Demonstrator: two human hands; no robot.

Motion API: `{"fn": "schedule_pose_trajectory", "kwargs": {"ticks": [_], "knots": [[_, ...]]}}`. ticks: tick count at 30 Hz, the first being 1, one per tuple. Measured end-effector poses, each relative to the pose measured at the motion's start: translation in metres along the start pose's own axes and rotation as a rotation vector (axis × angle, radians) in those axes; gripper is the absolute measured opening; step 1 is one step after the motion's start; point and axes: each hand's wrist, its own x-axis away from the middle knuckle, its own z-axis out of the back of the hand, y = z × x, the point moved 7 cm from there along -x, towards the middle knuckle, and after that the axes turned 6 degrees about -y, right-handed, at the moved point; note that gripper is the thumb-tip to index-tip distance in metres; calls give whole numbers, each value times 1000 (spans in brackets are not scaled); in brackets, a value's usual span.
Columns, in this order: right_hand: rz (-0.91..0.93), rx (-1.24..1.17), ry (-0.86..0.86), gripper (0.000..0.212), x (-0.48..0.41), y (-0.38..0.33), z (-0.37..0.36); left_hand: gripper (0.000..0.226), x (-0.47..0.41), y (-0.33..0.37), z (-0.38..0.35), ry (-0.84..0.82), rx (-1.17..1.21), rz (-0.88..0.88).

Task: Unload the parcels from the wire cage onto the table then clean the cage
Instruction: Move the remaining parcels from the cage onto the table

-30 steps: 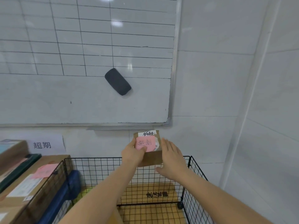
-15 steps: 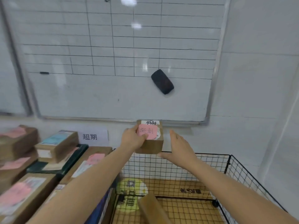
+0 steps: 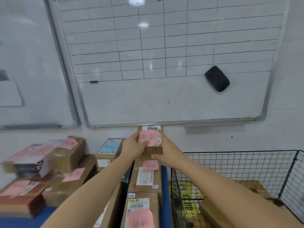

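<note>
I hold a small brown cardboard parcel (image 3: 153, 149) with a pink note and a white number label, raised above the back of the table. My left hand (image 3: 133, 148) grips its left side with the thumb across the pink note. My right hand (image 3: 167, 151) holds its right side, thumb under the lower edge. The black wire cage (image 3: 256, 163) stands at the lower right, and more brown parcels and a yellow item (image 3: 189, 195) lie inside it. Directly under the held parcel lies a long brown parcel (image 3: 145, 176) with a pink note.
Several brown parcels with pink notes (image 3: 69, 152) are stacked on the blue table (image 3: 19, 222) to the left. A parcel with a blue label (image 3: 109, 149) sits just left of my hands. Behind is a whiteboard (image 3: 164, 63) with a black eraser (image 3: 217, 79).
The parcel has travelled left from above the cage to above the table's parcels. My right hand, apart from it half a second ago, now holds its right side. The view has swung left.
</note>
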Motion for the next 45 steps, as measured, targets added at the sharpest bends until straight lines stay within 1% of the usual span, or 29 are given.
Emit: {"fn": "schedule_pose_trajectory", "kwargs": {"ticks": [3, 5, 9, 15, 17, 19, 21, 23, 26, 27, 29, 30, 32, 34, 36, 38, 39, 42, 45], "knots": [[-13, -12, -4, 103, -23, -6, -23, 61, -15, -28, 4, -11, 14, 36], [-26, -31, -45, 107, -37, -5, -41, 62, -24, -47, 3, -25, -2, 77], [-65, -74, -99, 101, -61, 5, -72, 46, -43, -70, -6, -45, -99, 98], [-70, -122, -109, 94, -84, 15, -90, 36, -75, -100, -26, -93, -135, 143], [-94, -134, -128, 91, -92, 21, -94, 39, -81, -102, -31, -120, -126, 140], [-110, -144, -142, 86, -101, 31, -99, 47, -84, -102, -37, -178, -136, 139], [-120, -186, -159, 91, -111, 42, -108, 52, -87, -103, -41, -225, -186, 133], [-135, -180, -171, 94, -110, 42, -107, 53, -90, -104, -44, -249, -248, 120], [-162, -156, -172, 78, -107, 42, -105, 58, -98, -108, -47, -231, -347, 98], [-159, -139, -172, 80, -108, 43, -104, 60, -101, -110, -49, -212, -372, 93], [-136, -148, -207, 98, -114, 45, -110, 63, -106, -111, -52, -193, -402, 100], [-133, -127, -232, 101, -116, 46, -111, 63, -107, -111, -54, -194, -409, 108], [-161, -95, -253, 94, -116, 45, -105, 64, -111, -111, -54, -172, -419, 104], [-175, -28, -221, 88, -115, 43, -94, 66, -112, -108, -50, -135, -414, 72], [-139, -23, -146, 83, -111, 39, -85, 73, -109, -104, -43, -101, -381, 35], [-131, -22, -78, 70, -100, 33, -74, 78, -105, -95, -34, -77, -324, 28], [-136, -5, -36, 67, -94, 30, -64, 79, -103, -89, -29, -76, -299, 29], [-81, 23, 104, 64, -71, 24, -30, 80, -99, -61, -27, -85, -214, 9], [-80, 118, 131, 70, -40, 30, 7, 81, -86, -23, -40, -114, -169, -93]]}}
